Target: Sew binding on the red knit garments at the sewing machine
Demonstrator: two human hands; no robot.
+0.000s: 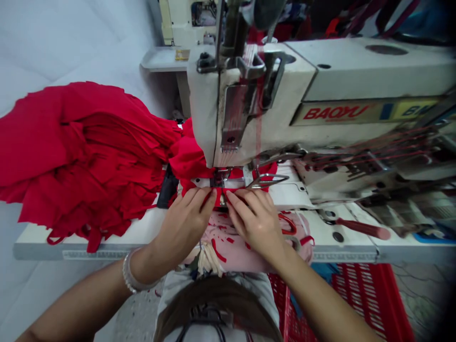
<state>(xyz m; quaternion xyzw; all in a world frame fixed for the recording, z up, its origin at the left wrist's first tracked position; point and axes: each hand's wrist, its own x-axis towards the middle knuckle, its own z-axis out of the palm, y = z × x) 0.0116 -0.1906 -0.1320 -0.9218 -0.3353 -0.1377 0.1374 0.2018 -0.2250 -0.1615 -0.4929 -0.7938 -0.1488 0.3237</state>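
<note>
Both hands are at the front of a white sewing machine (249, 128) strung with red threads. My left hand (192, 216) pinches the edge of a red fabric piece (190, 154) just left of the presser foot (219, 179). My right hand (254, 218) grips the same red edge right of the foot, its fingertips close to the left hand's. Part of the red fabric lies under the machine head. Beneath my hands, a pink cloth (231, 242) with scattered red scraps covers the table's front. Orange-handled scissors (288, 224) lie partly hidden beside my right hand.
A large heap of red fabric pieces (89, 156) spreads over the left of the table and hangs past its edge. A red-handled screwdriver (363, 228) lies at right. Below stands a red plastic basket (374, 294). Another machine (185, 23) is behind.
</note>
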